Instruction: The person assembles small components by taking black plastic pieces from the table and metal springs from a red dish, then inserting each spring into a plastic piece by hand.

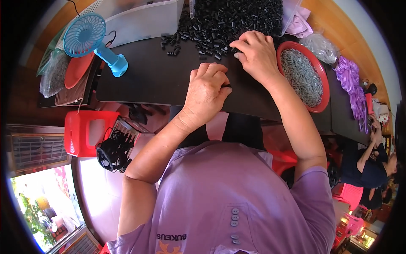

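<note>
My left hand (206,89) is closed above the dark table, its fingers curled in. A small black cylinder (226,86) shows between its thumb and forefinger. At the near edge of a heap of small black cylinders (237,21), my right hand (257,56) has its thumb and forefinger bent around what looks like another dark piece, mostly lost against the dark background. Beside my right wrist stands a red oval basin (325,86), filled with small grey metal parts (301,78) that look like screws.
The dark tabletop (144,72) carries a blue fan (86,36) and a clear plastic bin (144,23) at left. A plastic bag (319,47) and purple ribbons (351,84) lie at right. A red stool (80,133) stands lower left; another person (366,165) sits far right.
</note>
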Demonstrator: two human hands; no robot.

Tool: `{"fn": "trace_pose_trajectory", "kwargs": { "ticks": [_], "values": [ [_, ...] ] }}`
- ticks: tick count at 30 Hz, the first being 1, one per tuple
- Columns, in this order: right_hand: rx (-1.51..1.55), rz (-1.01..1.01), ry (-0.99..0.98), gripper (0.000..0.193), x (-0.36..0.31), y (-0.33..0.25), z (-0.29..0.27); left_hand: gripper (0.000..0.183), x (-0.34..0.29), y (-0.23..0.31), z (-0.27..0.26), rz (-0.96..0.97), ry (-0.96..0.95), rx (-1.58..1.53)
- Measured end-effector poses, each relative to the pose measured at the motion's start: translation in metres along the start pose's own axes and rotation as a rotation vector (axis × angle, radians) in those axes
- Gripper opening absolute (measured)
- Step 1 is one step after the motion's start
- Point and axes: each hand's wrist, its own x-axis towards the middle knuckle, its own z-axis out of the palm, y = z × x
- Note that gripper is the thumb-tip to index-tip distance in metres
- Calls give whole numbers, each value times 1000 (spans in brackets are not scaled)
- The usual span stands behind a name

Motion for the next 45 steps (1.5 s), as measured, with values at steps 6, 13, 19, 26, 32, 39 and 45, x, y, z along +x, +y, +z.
{"fn": "trace_pose_trajectory", "kwargs": {
  "ticks": [6, 13, 19, 26, 32, 39, 45],
  "values": [
    [116, -69, 27, 18, 5, -9, 9, 13, -1, -1, -2, -21, -34, -29],
    [136, 20, -22, 15, -3, -1, 6, 13, -2, 0, -3, -9, -17, -60],
    [150, 4, 16, 13, -2, 1, 11, 15, -4, -1, -2, 44, 35, -47],
    [118, 81, 95, 10, -2, 3, -4, 15, 3, 0, 0, 69, 27, -90],
    [918, 603, -108, 8, -14, -2, -63, 14, 0, 2, -8, 14, -14, -95],
    [459, 711, 21, 4, -74, 133, -88, 12, 5, 13, -10, 3, -60, -107],
    [-99, 744, -295, 13, -89, 271, -111, 10, 10, 22, -11, -81, -101, -97]
  ]
}}
